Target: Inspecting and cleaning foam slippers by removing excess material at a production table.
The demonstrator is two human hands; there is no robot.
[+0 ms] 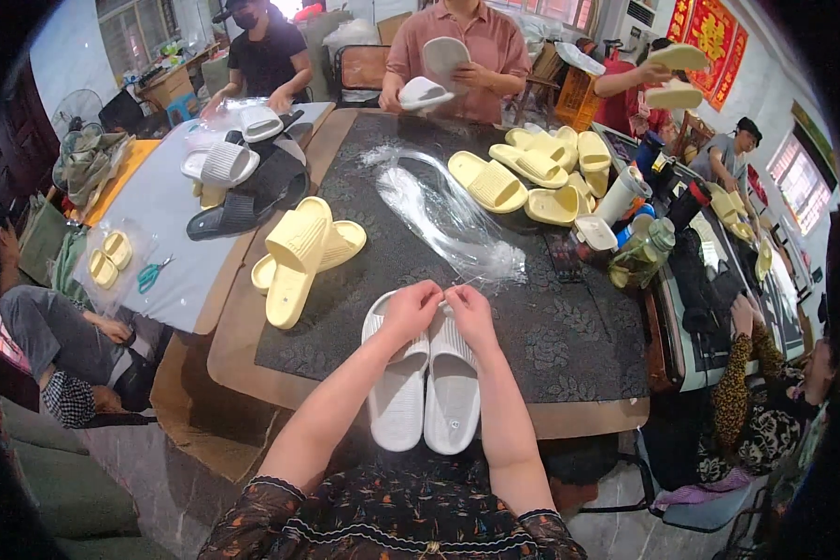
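A pair of pale grey slide slippers (pixel 397 406) lies side by side at the table's near edge, heels toward me. Over their ridged straps, close to the toe ends, my left hand (pixel 413 313) and my right hand (pixel 469 317) almost meet. Fingers and thumb are pinched together on both. A thin pale strand seems to show between the fingertips, too fine to name. Just beyond, a clear plastic bag (pixel 448 219) lies crumpled on the dark patterned mat (pixel 551 327). Two yellow slippers (pixel 299 252) rest crossed, one upon the other, to the left.
More yellow slippers (pixel 532 168) are heaped at the far right, beside a glass jar (pixel 646 252) and a white roll (pixel 623 194). Black and white slippers (pixel 222 166) and teal-handled scissors (pixel 154 273) lie on the left table. Across, a person in pink (pixel 457 56) holds white slippers; several others sit or stand around.
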